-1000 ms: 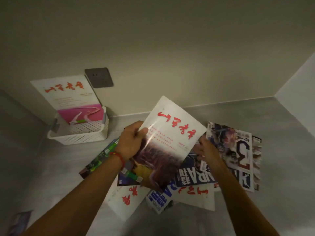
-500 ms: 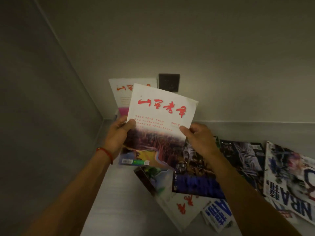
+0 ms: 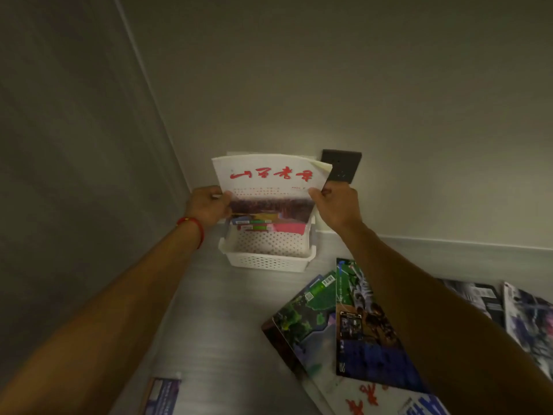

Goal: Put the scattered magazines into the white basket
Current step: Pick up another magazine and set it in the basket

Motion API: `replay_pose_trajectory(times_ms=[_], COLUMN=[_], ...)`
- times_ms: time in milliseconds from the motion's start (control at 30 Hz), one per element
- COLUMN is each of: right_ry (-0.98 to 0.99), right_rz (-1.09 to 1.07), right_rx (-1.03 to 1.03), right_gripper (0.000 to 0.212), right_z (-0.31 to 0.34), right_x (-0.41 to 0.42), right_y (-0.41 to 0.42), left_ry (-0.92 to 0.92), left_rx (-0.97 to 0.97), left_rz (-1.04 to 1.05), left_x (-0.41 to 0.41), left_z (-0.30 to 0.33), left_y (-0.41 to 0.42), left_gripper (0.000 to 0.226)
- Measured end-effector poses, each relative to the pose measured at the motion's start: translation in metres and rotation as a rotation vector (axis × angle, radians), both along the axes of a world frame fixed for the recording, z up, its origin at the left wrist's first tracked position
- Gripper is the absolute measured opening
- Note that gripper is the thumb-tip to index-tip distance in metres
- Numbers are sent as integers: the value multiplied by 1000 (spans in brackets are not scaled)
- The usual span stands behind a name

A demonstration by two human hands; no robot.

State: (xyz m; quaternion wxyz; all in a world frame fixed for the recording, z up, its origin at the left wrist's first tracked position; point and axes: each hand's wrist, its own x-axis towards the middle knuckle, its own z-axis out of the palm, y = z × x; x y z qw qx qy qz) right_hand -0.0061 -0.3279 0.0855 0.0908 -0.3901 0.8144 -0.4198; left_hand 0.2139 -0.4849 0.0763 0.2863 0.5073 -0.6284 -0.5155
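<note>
Left hand [image 3: 206, 206], red cord at wrist, clamped on left edge of white magazine [image 3: 270, 181]; right hand [image 3: 336, 206] pinching right edge. One magazine held upright over one white basket [image 3: 266, 260] at far wall, long axis vertical, red title at top, cover facing camera. Another magazine stands behind it inside basket. At least five magazines [image 3: 356, 322] scattered on floor, near right; one more [image 3: 161, 395] near left.

held magazine [image 3: 270, 187] hiding basket [image 3: 266, 260] back wall, bottom-edge magazine [image 3: 161, 395] cut off, small cover print unreadable
</note>
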Motion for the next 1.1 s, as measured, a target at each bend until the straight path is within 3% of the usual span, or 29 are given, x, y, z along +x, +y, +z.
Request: replay_pose_trajectory(times_ms=[267,400,567,667,733,833,967,1100], right_ry=[-161,-205,-311,-424,-321,-152,-197,-216], right_rz=[-55,-92,-51,4,41,95,54,-38], right_rx=[97,130,112,80,164,289,202,248], right_gripper=[19,19,14,40,43,30,24,19], right_z=[-43,-53,-52,-52,-55,-64,-84,-106], right_x=[-11,-7,-5,0,1,0,-7,-34], right_y=[-22,-31,-33,-18,-1,40,123,218], left_ry=[26,20,70,123,146,163,130,51], left_rx=[210,310,338,399,445,424,290,186], left_rz=[-5,-33,-62,4,34,-6,-141,-306], left_x=[-16,-20,-29,-30,-30,-34,-56,-91], left_z=[-28,-33,-36,-37,-34,-24,-19,-39], left_y=[-11,-13,-6,1,11,40,107,194], left_gripper=[22,5,32,40,52,43,30,27])
